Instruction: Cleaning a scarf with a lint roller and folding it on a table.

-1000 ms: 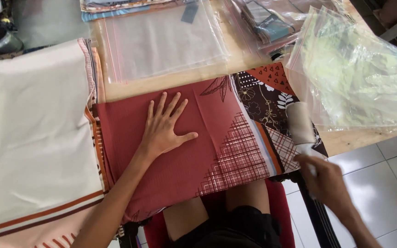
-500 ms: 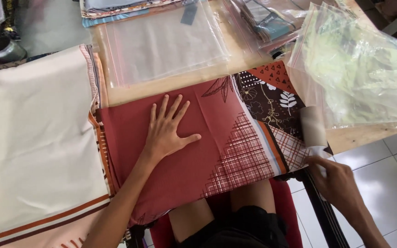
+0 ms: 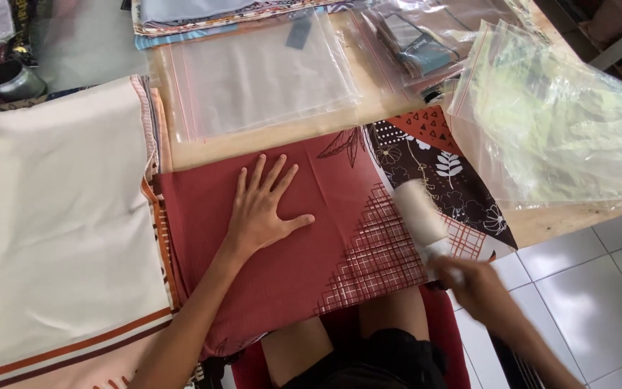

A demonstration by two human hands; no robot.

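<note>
Fingers of your left hand point(image 3: 264, 216) are splayed flat pinning the red folded cloth point(image 3: 289, 245), your right hand point(image 3: 469, 281) grips a lint roller point(image 3: 420, 216) on that cloth's checked right corner — most of its surface looks unrolled.

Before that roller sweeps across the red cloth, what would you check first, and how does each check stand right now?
1. Left hand flat on the red cloth, pinning it: ok.
2. Right hand gripping the lint roller by its handle: ok, though blurred.
3. Roller touching the cloth: cannot tell, blur hides the contact.
4. Cloth lying smooth where the left hand rests: ok.
5. Roller's path clear of the clear plastic bags: ok, they lie apart to the right.
6. Cream cloth out of the way: ok, it lies to the left.
</note>
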